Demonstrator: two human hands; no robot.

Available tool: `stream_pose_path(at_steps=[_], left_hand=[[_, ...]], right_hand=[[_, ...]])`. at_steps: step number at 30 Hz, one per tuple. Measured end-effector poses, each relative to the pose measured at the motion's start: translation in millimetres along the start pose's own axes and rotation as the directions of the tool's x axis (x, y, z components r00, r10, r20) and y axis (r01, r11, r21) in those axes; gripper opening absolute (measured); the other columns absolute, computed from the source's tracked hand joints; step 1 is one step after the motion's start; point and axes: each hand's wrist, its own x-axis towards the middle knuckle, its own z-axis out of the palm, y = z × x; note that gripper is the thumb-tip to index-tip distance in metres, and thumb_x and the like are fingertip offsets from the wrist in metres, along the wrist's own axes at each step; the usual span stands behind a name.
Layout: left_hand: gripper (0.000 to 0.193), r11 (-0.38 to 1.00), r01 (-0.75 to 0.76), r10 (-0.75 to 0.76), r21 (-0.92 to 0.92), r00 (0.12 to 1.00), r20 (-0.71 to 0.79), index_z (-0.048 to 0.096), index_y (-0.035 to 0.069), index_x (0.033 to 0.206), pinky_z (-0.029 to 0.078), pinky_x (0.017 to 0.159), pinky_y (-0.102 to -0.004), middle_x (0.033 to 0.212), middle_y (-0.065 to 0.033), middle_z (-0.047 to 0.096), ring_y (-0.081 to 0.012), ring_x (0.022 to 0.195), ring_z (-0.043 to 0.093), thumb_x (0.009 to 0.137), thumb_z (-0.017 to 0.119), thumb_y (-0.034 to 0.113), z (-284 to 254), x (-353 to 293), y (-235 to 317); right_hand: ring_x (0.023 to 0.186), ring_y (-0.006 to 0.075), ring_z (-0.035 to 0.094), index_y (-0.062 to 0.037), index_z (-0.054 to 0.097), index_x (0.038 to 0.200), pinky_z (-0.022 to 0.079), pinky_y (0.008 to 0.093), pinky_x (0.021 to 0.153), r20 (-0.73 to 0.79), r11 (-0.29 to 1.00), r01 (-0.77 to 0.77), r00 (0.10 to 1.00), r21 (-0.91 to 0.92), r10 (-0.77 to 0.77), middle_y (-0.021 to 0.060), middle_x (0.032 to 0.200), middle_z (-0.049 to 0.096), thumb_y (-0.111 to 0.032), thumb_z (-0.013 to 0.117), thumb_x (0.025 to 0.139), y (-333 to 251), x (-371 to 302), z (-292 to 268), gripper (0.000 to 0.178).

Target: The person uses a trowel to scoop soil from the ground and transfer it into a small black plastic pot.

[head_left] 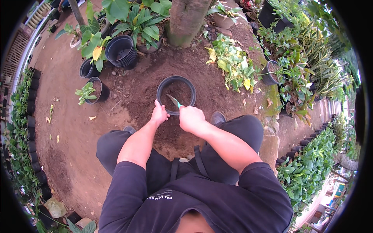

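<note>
Nearest, the right hand (191, 118) is closed around the green handle of a small metal trowel (173, 100), blade dipping into the round black plastic pot (176, 94) half full of soil. Left of it, the left hand (159, 113) grips the pot's near rim. A hard scoop could tip the light pot, spilling soil. Farther left stand stacked empty black pots (121, 51).
</note>
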Motion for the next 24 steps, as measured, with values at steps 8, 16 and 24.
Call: stream_pose_path(at_steps=[8,16,24], left_hand=[[0.049,1.000,-0.007,0.008,-0.013,0.999,0.033,0.005,0.008,0.138,0.046,0.043,-0.0298,0.068,-0.0108,0.059,-0.0161,0.048,0.055,0.096,0.031,0.012,2,-1,5],[0.051,1.000,0.011,-0.011,-0.020,1.000,0.024,0.004,0.009,0.138,0.048,0.045,-0.0303,0.076,-0.0127,0.060,-0.0170,0.054,0.058,0.096,0.033,0.011,-1,-6,6],[0.054,1.000,0.006,-0.005,-0.020,0.999,0.036,0.002,0.006,0.139,0.048,0.048,-0.0313,0.077,-0.0125,0.060,-0.0175,0.054,0.058,0.094,0.031,0.011,0,-1,2]], right_hand=[[0.082,0.0324,0.065,-0.0017,0.059,0.099,0.052,0.0427,0.070,-0.084,0.996,-0.052,0.995,-0.079,0.045,0.0181,0.084,0.066,-0.009,0.051,0.078,13,17,-21,0.024],[0.078,0.0267,0.066,-0.0071,0.061,0.099,0.052,0.0388,0.065,-0.195,0.968,-0.047,0.981,-0.248,-0.002,0.0119,0.083,0.065,-0.013,0.050,0.082,15,23,-28,0.021],[0.070,0.0248,0.065,-0.0118,0.065,0.093,0.050,0.0382,0.060,-0.309,0.940,-0.031,0.948,-0.339,-0.081,0.0089,0.074,0.061,-0.013,0.051,0.081,28,31,-12,0.018]])
